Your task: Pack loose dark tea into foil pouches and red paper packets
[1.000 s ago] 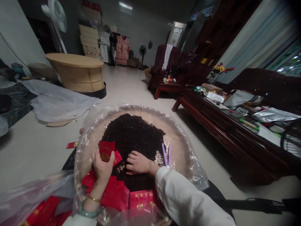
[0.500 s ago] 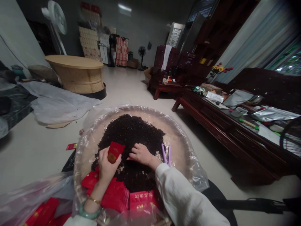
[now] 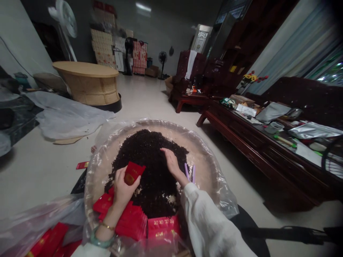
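Pinching a red packet point(image 3: 133, 173) is the left hand point(image 3: 122, 187); the right hand point(image 3: 172, 162), uncurled, overhangs dark flakes point(image 3: 146, 148).

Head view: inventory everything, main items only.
Round tray: one, tan, centre
Loose heap: one, blackish, in tray
Packets: many, red, tray and left
Two-armed tool: one, purple, tray's right
Drum-shaped stand: one, tan, left
Plastic sheets: several, whitish, left and tray
Fans: several, white and black, background
Boxes: many, cream and red, far wall
Cluttered table: one, dark red-brown, right
Left hand: one, white sleeve, holding a packet
Right hand: one, white sleeve, over heap
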The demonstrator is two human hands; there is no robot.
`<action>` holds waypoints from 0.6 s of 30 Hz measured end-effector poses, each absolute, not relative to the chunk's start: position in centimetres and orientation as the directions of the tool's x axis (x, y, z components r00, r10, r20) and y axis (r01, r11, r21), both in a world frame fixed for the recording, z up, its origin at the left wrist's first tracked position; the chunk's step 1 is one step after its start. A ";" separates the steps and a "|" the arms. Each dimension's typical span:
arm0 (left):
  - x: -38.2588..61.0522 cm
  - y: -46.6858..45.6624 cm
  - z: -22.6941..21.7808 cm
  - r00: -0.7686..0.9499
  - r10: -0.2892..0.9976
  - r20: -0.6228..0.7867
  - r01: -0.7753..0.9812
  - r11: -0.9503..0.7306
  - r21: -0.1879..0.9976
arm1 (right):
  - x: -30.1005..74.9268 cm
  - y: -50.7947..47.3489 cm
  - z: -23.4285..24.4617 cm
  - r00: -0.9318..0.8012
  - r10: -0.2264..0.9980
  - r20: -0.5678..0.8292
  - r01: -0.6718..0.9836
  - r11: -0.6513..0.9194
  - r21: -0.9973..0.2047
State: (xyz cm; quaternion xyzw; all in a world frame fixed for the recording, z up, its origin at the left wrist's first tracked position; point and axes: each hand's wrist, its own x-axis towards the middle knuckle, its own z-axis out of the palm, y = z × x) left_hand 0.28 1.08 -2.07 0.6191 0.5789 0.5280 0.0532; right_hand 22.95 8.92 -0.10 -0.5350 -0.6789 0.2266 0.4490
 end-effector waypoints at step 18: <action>0.4 1.0 -1.8 -0.231 0.784 0.575 0.665 -0.304 0.682 | 17.6 7.5 2.1 -0.688 0.705 0.173 0.715 0.699 -0.005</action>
